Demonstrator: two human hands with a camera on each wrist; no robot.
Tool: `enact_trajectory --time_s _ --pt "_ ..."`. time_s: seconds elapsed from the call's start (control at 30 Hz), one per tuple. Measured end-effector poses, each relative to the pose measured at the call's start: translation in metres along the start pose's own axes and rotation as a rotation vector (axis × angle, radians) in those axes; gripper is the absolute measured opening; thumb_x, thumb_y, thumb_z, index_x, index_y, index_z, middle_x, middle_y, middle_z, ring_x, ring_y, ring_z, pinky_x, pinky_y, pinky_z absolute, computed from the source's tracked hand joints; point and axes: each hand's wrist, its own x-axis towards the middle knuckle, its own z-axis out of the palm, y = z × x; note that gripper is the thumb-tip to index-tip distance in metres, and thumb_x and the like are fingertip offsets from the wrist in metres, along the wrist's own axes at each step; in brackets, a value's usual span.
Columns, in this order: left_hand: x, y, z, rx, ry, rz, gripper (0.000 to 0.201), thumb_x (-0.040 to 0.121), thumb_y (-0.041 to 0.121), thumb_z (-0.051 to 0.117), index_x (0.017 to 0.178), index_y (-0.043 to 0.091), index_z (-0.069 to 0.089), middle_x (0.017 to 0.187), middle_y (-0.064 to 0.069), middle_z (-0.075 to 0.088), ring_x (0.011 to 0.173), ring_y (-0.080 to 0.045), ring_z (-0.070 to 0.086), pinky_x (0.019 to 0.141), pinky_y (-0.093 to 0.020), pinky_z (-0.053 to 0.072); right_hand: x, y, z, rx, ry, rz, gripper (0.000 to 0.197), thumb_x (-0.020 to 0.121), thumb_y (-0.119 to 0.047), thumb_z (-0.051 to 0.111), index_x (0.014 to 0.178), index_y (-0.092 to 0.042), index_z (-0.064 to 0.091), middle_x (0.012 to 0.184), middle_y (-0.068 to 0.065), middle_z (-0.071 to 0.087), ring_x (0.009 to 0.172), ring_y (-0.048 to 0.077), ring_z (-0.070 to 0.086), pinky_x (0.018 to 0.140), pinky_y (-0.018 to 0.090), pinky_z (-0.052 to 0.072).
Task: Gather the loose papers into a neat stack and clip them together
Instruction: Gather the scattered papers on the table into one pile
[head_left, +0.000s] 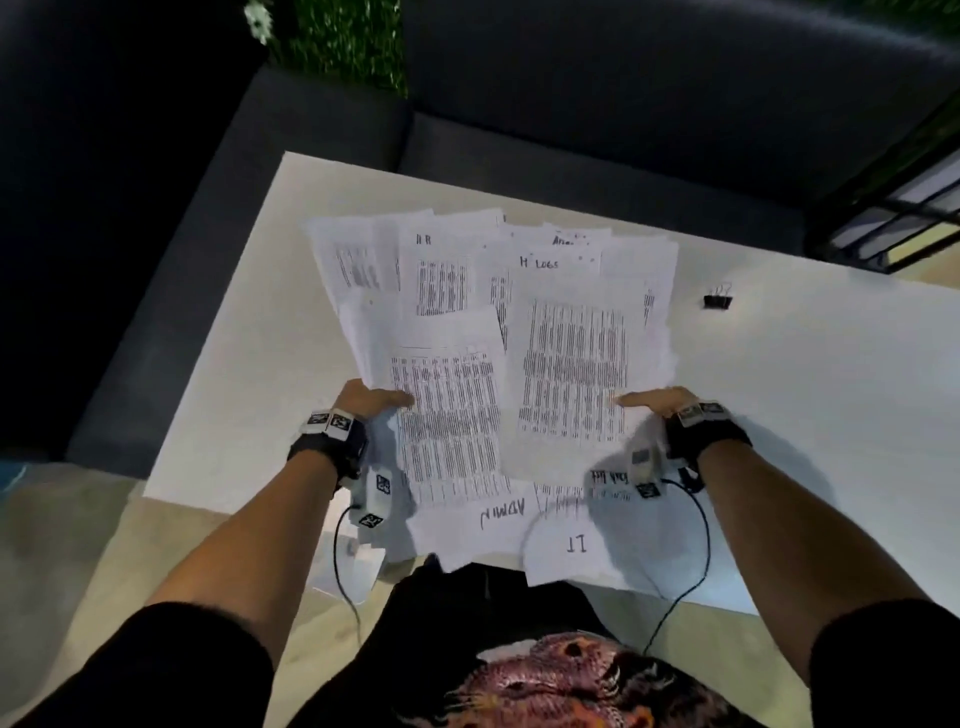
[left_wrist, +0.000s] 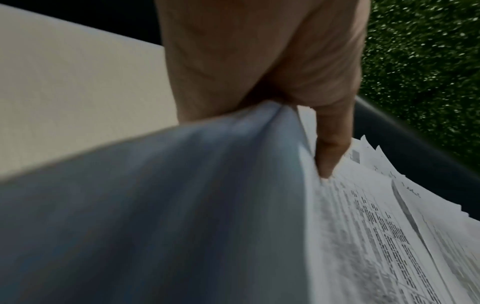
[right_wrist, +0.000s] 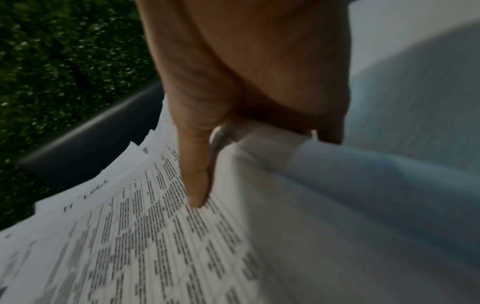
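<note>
A fanned, uneven bundle of printed papers (head_left: 493, 322) is held up over the white table (head_left: 805, 389) between both hands. My left hand (head_left: 371, 402) grips the bundle's left edge, thumb on top (left_wrist: 330, 144) and the other fingers hidden underneath. My right hand (head_left: 657, 401) grips the right edge the same way, thumb pressed on the printed sheet (right_wrist: 194, 174). The sheets (right_wrist: 155, 236) are skewed, with corners sticking out at the far side. Two more sheets, marked "ADMIN" (head_left: 501, 514) and "IT" (head_left: 576, 545), lie at the near table edge. A black binder clip (head_left: 718, 300) sits on the table to the right.
A dark sofa (head_left: 571, 104) wraps round the far and left sides of the table. Green foliage (head_left: 337, 36) shows behind it. A dark metal frame (head_left: 893, 208) stands at the far right. Cables from the wrist cameras hang near the table's front edge.
</note>
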Motion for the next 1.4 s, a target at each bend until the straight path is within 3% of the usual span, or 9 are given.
enact_trajectory --time_s 0.17,0.3,0.43,0.5,0.6,0.9,1.07,1.27,1.4 --pt "0.002 0.004 0.003 -0.058 -0.146 0.033 0.091 0.052 0.048 0.086 0.127 0.006 0.056 0.138 -0.01 0.053 0.13 -0.031 0.046 0.106 -0.043 0.035 0.004 0.001 0.005 0.12 -0.031 -0.046 0.094 0.061 -0.052 0.084 0.137 -0.01 0.049 0.134 0.009 0.054 0.113 0.035 0.055 0.083 0.038 0.045" --pt "-0.004 0.012 0.018 -0.005 -0.018 0.073 0.071 0.061 0.027 0.088 0.116 -0.005 0.058 0.117 -0.018 0.064 0.1 -0.032 0.061 0.089 -0.039 0.052 -0.001 0.002 0.009 0.199 -0.041 -0.035 0.061 0.072 -0.04 0.079 0.123 -0.015 0.057 0.055 0.0 0.061 0.046 0.018 0.051 0.055 0.027 0.039" --pt "-0.006 0.008 0.016 -0.057 0.026 0.072 0.055 0.066 0.016 0.085 0.109 -0.007 0.059 0.104 -0.019 0.066 0.092 -0.031 0.061 0.082 -0.036 0.051 0.003 0.004 -0.005 0.212 -0.036 -0.081 0.093 0.068 -0.037 0.083 0.14 -0.002 0.035 0.075 0.006 0.054 0.058 0.019 0.048 0.046 0.028 0.039" --pt "-0.013 0.008 0.019 -0.1 0.015 0.106 0.056 0.064 0.017 0.086 0.108 -0.003 0.06 0.104 -0.017 0.067 0.1 -0.032 0.062 0.089 -0.04 0.052 0.009 0.002 -0.002 0.225 -0.004 -0.11 0.101 0.074 -0.032 0.081 0.148 0.001 0.02 0.122 0.02 0.057 0.099 0.03 0.056 0.071 0.04 0.051" --pt "-0.021 0.013 0.038 -0.028 0.059 0.146 0.059 0.063 0.014 0.087 0.112 -0.002 0.057 0.11 -0.017 0.064 0.104 -0.033 0.06 0.092 -0.039 0.051 0.012 -0.004 0.013 0.165 0.098 -0.173 0.108 0.077 -0.024 0.079 0.151 -0.002 0.003 0.158 0.019 0.018 0.143 0.036 0.025 0.114 0.042 0.03" --pt "-0.016 0.007 0.007 0.012 0.229 0.174 0.043 0.064 0.001 0.083 0.103 -0.004 0.066 0.108 -0.022 0.068 0.094 -0.027 0.064 0.079 -0.029 0.047 0.031 0.036 -0.033 0.481 0.16 -0.43 0.074 0.065 0.003 0.082 0.131 0.004 0.05 0.119 0.013 0.064 0.11 0.031 0.061 0.084 0.028 0.05" --pt "-0.012 0.004 -0.009 0.063 0.315 0.131 0.045 0.063 0.011 0.087 0.094 -0.004 0.06 0.098 -0.022 0.065 0.099 -0.036 0.064 0.08 -0.037 0.052 0.02 0.06 -0.066 0.511 0.207 -0.522 0.07 0.057 -0.017 0.085 0.119 0.004 0.06 0.109 0.016 0.068 0.096 0.028 0.066 0.091 0.041 0.053" --pt "-0.009 0.001 -0.013 0.045 0.283 0.114 0.061 0.058 0.011 0.089 0.111 -0.002 0.062 0.112 -0.02 0.067 0.101 -0.035 0.064 0.09 -0.049 0.053 -0.007 0.066 -0.1 0.602 0.136 -0.569 0.047 0.044 -0.042 0.091 0.076 -0.015 0.07 0.076 0.002 0.067 0.075 0.023 0.059 0.073 0.04 0.049" --pt "-0.034 0.015 0.021 0.066 0.156 0.18 0.06 0.062 0.014 0.088 0.114 0.0 0.061 0.107 -0.012 0.065 0.096 -0.026 0.06 0.083 -0.035 0.049 -0.011 0.04 -0.071 0.634 0.067 -0.65 0.075 0.047 -0.042 0.091 0.103 0.002 0.066 0.09 0.008 0.071 0.081 0.022 0.065 0.077 0.034 0.053"
